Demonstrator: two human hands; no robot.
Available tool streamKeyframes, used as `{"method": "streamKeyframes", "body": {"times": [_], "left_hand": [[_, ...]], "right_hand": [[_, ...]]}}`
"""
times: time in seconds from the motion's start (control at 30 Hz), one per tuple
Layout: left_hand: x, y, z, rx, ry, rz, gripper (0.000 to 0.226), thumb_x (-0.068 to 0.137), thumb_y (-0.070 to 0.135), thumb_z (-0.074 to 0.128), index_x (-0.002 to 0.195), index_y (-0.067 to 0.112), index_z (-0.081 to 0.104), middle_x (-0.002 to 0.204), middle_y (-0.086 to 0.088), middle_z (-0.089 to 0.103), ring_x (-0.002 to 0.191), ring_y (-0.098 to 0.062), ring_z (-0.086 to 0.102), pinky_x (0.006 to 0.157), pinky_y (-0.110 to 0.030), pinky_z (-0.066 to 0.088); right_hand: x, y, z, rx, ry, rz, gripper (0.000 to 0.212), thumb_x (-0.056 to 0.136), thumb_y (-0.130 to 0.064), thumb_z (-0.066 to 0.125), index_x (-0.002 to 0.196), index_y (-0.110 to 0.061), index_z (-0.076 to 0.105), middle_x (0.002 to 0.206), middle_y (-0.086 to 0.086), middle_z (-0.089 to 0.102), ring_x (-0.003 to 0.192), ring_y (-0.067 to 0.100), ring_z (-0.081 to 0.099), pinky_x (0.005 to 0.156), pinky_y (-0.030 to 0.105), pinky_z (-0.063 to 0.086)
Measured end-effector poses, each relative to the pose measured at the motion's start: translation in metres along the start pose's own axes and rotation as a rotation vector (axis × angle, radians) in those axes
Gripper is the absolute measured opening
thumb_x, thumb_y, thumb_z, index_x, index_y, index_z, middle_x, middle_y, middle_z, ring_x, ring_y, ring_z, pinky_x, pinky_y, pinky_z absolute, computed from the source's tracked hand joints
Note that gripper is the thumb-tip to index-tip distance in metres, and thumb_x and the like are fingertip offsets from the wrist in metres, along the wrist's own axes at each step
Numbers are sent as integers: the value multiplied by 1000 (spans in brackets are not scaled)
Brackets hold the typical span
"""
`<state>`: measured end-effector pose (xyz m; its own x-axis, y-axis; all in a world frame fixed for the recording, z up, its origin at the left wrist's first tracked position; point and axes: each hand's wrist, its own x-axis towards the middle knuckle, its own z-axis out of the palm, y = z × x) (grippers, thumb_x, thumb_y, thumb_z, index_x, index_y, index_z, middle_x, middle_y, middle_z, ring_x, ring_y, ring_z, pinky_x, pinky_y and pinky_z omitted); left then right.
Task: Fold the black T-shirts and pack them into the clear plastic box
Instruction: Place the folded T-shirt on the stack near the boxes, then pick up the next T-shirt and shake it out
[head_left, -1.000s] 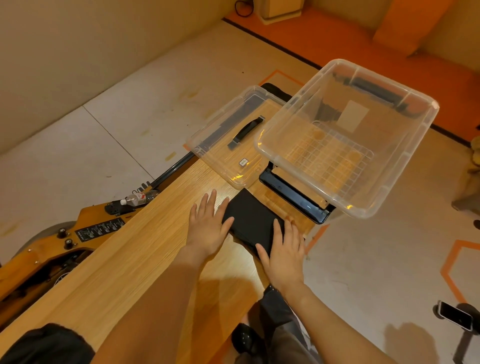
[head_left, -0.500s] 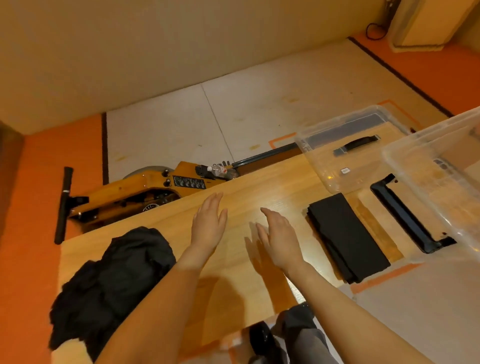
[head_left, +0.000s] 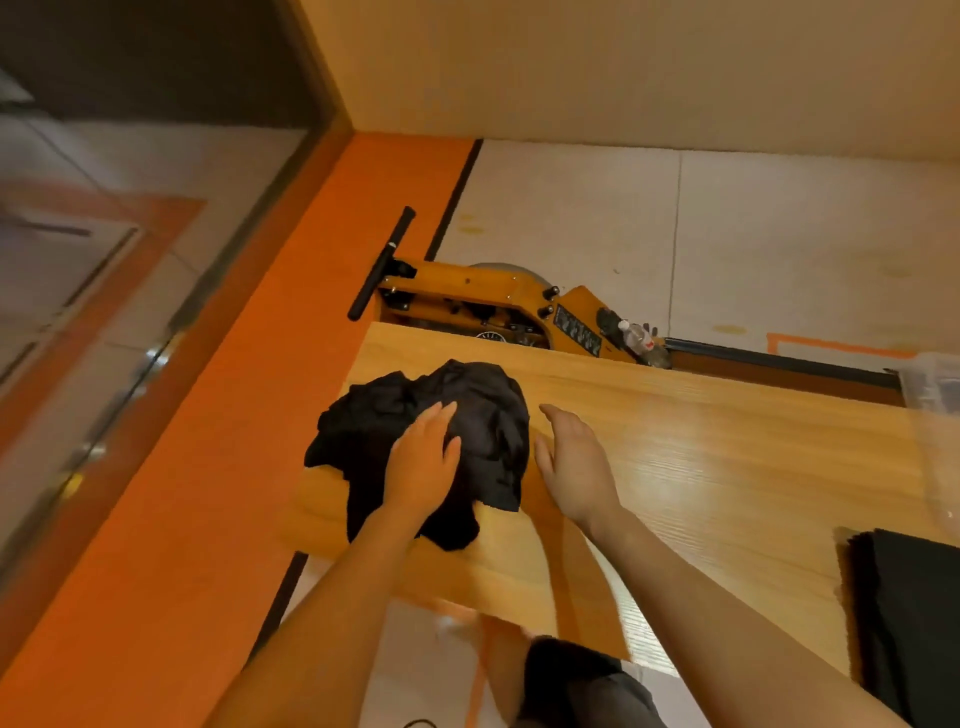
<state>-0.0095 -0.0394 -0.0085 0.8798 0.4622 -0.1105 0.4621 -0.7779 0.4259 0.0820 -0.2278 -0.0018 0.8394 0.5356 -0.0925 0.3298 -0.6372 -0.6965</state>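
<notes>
Cloth is what I've got under my palms now: a crumpled heap of black T-shirts (head_left: 415, 436) at the left end of the wooden table (head_left: 701, 467), bunched and unfolded. My left hand (head_left: 423, 467) lies on top of the heap with fingers spread and fairly straight, pressing rather than gripping. My right hand (head_left: 574, 467) hangs just beside the heap's right edge, fingers relaxed and open, holding nothing; I can't tell whether it touches the cloth.

A second ago both hands were flat on the folded T-shirt (head_left: 909, 623), which now lies alone at the far right edge of view, well apart from the heap. Half a second ago the hands were over bare wood, between the two. So one shirt looks finished, though not yet packed, and I've swung over to fetch the next. Only a sliver of the clear plastic (head_left: 935, 384) shows at the right edge. Behind the table, an orange machine (head_left: 498, 306) sits on the floor.
</notes>
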Motion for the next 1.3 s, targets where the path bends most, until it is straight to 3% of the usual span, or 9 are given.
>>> {"method": "streamKeyframes", "body": {"times": [0.27,0.47,0.63,0.77,0.83,0.93,1.03,1.3], "left_hand": [[-30,-58,-13,18,43,-190,49,102,30,43,149,22,33,154,-1,33,141,-19,32,111,-38,35],[-35,-61,-4,-2,86,-273,49,101,30,44,149,24,33,154,-2,33,139,-20,34,110,-38,37],[-33,-46,9,-11,105,-250,49,99,29,51,146,22,39,149,-4,39,132,-23,43,104,-40,42],[-24,-33,16,31,57,-199,53,95,32,58,145,25,40,150,-6,34,132,-26,40,104,-41,42],[-16,-27,20,68,34,-186,54,94,31,60,144,27,40,153,-7,29,135,-27,36,105,-42,41],[-6,-20,23,127,22,-212,47,94,24,61,139,26,47,153,-7,29,133,-29,36,104,-42,42],[0,-20,21,107,93,-253,25,94,21,61,118,18,65,145,-6,39,125,-27,45,98,-39,44],[-9,-36,-1,9,234,-272,15,91,14,64,104,12,71,132,-6,51,115,-26,53,96,-44,46]], "right_hand": [[22,-26,46,-77,-158,-84,52,94,-22,60,142,-12,44,138,9,53,127,28,48,107,38,38],[30,-17,58,-183,-31,38,50,82,-12,72,129,-11,56,124,14,57,115,35,51,95,43,44],[36,5,58,-155,-8,104,19,89,-13,66,107,-7,70,123,16,57,113,37,50,90,42,45],[44,9,54,4,-21,60,13,93,-11,59,88,-11,71,98,10,65,89,27,60,74,36,49],[46,9,50,103,-64,93,13,96,-13,57,92,-9,69,90,7,68,81,23,61,73,38,52],[48,15,42,197,-88,155,14,98,-19,56,101,-9,66,91,3,67,84,21,62,78,38,53],[50,21,33,267,-80,156,12,97,-17,58,97,-9,66,89,1,66,84,19,62,76,33,50],[62,24,12,233,6,174,13,96,-16,58,97,-7,68,89,2,66,87,24,62,71,30,43]]}}
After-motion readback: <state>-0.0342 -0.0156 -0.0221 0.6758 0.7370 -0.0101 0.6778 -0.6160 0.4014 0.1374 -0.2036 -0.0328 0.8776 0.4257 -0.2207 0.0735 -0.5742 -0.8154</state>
